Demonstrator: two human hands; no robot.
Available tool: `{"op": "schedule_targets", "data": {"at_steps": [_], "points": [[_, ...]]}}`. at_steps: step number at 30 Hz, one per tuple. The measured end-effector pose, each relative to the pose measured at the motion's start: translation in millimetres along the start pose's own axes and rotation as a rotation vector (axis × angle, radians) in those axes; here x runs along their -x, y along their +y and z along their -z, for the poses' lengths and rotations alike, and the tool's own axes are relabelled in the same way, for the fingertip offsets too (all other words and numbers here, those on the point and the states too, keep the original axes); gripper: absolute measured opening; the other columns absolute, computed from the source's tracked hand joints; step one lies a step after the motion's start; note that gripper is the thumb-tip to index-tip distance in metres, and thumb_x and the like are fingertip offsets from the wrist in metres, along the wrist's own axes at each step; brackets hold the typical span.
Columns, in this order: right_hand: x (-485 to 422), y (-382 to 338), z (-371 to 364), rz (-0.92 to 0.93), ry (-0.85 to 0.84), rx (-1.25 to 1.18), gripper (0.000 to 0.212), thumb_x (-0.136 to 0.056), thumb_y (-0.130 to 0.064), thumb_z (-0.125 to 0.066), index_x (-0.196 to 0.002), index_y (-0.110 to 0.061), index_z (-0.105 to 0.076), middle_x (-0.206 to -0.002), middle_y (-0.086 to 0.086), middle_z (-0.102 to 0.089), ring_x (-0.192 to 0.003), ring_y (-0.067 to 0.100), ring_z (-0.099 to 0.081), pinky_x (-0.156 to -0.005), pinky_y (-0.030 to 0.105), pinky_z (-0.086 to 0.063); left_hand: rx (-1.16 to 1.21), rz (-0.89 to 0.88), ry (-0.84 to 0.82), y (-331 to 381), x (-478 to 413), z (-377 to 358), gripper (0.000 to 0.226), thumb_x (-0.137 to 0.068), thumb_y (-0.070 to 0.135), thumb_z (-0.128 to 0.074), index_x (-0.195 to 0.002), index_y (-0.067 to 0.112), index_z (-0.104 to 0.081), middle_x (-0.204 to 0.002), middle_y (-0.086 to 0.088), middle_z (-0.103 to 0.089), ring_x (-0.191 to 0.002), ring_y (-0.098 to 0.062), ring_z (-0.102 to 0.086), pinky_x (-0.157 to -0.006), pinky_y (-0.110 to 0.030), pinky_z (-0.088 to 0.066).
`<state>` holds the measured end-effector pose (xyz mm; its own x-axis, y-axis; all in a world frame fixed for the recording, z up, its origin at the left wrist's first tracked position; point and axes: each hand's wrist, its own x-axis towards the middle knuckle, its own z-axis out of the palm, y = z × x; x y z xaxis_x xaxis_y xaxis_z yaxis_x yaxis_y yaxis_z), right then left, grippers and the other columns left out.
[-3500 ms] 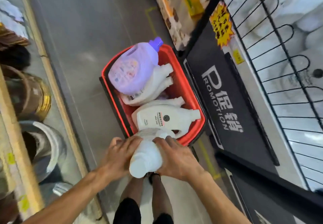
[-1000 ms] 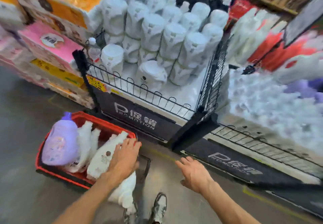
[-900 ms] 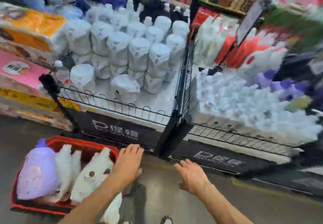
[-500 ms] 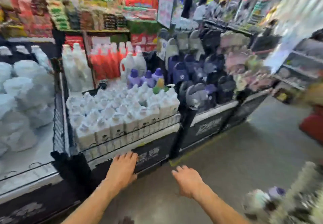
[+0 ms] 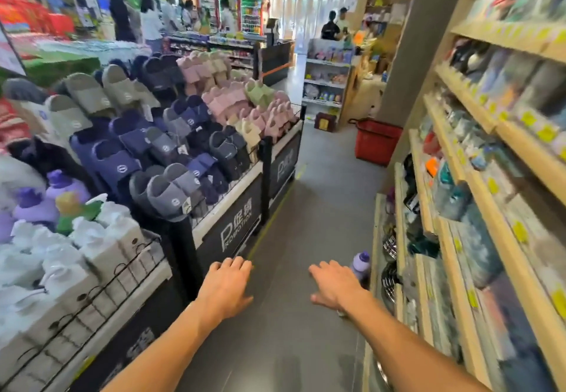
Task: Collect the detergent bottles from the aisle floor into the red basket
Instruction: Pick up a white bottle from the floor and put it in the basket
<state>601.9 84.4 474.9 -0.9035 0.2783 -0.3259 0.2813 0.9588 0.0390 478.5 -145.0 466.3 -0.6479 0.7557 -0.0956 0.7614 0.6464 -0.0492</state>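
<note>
A pale purple detergent bottle [image 5: 361,266] with a darker purple cap stands on the grey aisle floor against the foot of the right shelving, partly hidden behind my right hand. Both arms reach forward over the floor. My left hand [image 5: 226,289] is flat, fingers straight, holding nothing. My right hand [image 5: 333,284] is also spread and holds nothing, just left of the bottle. The red basket with the collected bottles is out of view. Another red basket [image 5: 378,140] stands far down the aisle by a pillar.
A promotion bin [image 5: 235,232] piled with slippers [image 5: 183,134] lines the left side, with white and purple bottles [image 5: 61,238] in the nearer bin. Wooden shelves [image 5: 477,177] of goods run along the right. The grey floor [image 5: 306,208] lies between them. People stand far off.
The view has swung right, from the basket and bottle bins to looking down the aisle. The filled basket left the view. Both hands stay empty and spread; the purple bottle now sits by my right hand.
</note>
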Motion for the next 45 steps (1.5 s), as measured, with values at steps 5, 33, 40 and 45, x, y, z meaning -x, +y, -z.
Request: {"op": "schedule_targets", "data": {"at_steps": [5,33,40,45], "points": [[-30.5,42.3,-6.8,-0.138,-0.036,-0.05,0.056,-0.089,-0.046,-0.067,-0.136,-0.02,-0.05,-0.137,0.007,-0.054,-0.13,0.031,-0.048,-0.101,0.043,-0.043,-0.047,-0.146,-0.046,18.6,-87.7,-13.3,0.07,-0.087,0.056,-0.065,-0.141,0.02,-0.04,-0.138,-0.002,-0.046,-0.13,-0.027,-0.045,-0.105,-0.044,-0.037],[-152.1,300.5,-4.5,-0.626,-0.18,-0.276,0.049,-0.091,-0.041,-0.069,-0.13,-0.015,-0.057,-0.137,0.012,-0.058,-0.132,0.032,-0.05,-0.11,0.044,-0.038,-0.246,-0.739,-0.111,139.3,-472.0,-1.8,0.062,-0.082,0.056,-0.06,-0.13,0.019,-0.05,-0.126,-0.003,-0.054,-0.12,-0.03,-0.052,-0.1,-0.044,-0.039],[-180.6,349.2,-32.6,-0.617,-0.19,-0.365,0.057,-0.091,-0.044,-0.068,-0.138,-0.015,-0.052,-0.15,0.014,-0.048,-0.146,0.035,-0.036,-0.121,0.05,-0.025,-0.37,-0.701,-0.232,149.7,-538.0,-28.3,0.067,-0.058,0.066,-0.072,-0.11,0.023,-0.067,-0.101,0.004,-0.064,-0.093,-0.023,-0.064,-0.079,-0.043,-0.055],[-196.6,356.5,-81.5,-0.703,-0.225,-0.542,0.038,-0.095,-0.038,-0.061,-0.125,-0.016,-0.058,-0.127,0.008,-0.062,-0.123,0.031,-0.058,-0.101,0.042,-0.049,-0.315,-0.705,-0.406,173.1,-571.7,-66.1,0.076,-0.089,0.057,-0.056,-0.151,0.021,-0.031,-0.151,-0.001,-0.039,-0.139,-0.026,-0.037,-0.111,-0.045,-0.032]]}}
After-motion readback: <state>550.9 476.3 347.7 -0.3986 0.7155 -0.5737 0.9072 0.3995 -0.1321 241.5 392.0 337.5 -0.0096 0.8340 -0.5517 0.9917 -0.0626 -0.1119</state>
